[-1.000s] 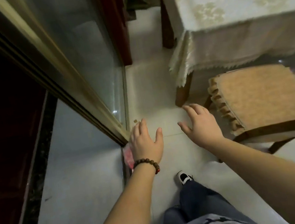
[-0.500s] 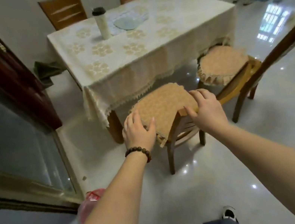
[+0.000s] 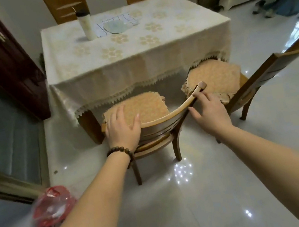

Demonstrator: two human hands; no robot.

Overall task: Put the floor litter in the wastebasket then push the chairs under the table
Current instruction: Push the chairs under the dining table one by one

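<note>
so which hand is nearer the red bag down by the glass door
Left. The left hand rests on the near chair's backrest, on the side toward the red bag; the right hand is at the backrest's far end.

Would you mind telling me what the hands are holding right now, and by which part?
Both hands are on the near chair, at its curved top rail: the left hand lies over the left end, the right hand has its grip near the right end.

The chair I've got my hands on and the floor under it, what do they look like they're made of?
The chair looks like varnished wood: honey-brown, with a smooth sheen along the curved top rail; its seat cushion seems woven fabric with a frilled edge. The floor looks like polished tile or stone, mirroring lights sharply.
</note>
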